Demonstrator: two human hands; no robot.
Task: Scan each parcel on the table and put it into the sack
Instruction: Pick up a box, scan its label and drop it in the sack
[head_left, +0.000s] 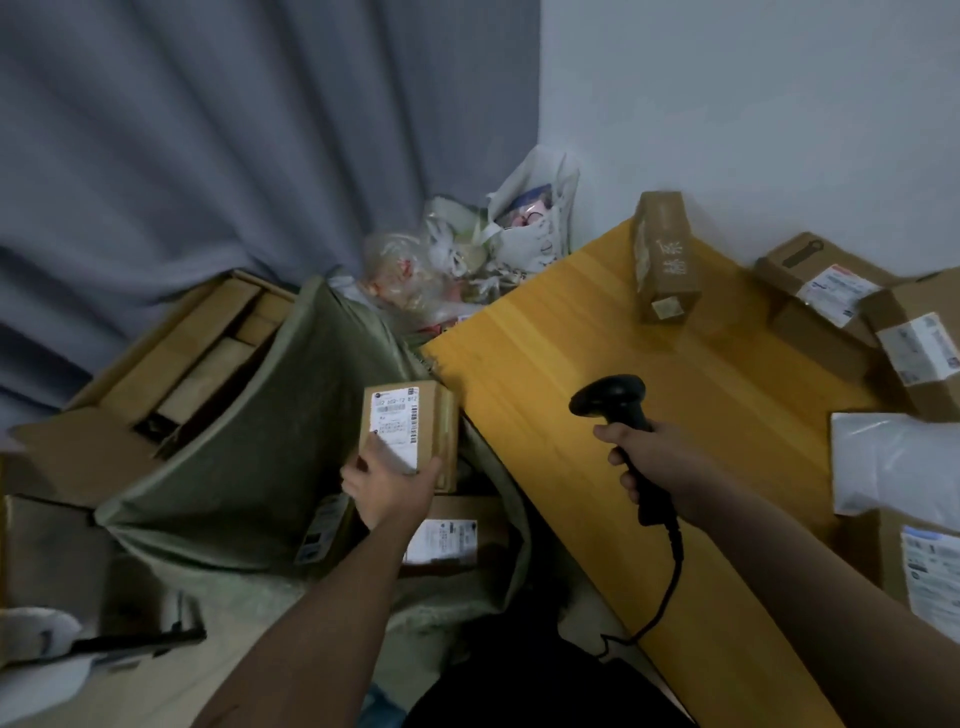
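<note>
A small cardboard parcel is gripped by the left hand, thumb on the label face and fingers curled round its near right corner, and it is held above the open mouth of the green woven sack just left of the table. Two more labelled parcels are seen lying inside the sack beneath it. A black handheld barcode scanner is clasped by the right hand, fingers wrapped round the handle, head pointed away over the yellow wooden table; its cable is trailed off the near edge. An upright brown box is left at the far side, several labelled cartons at the right, and a white poly mailer near the right edge.
</note>
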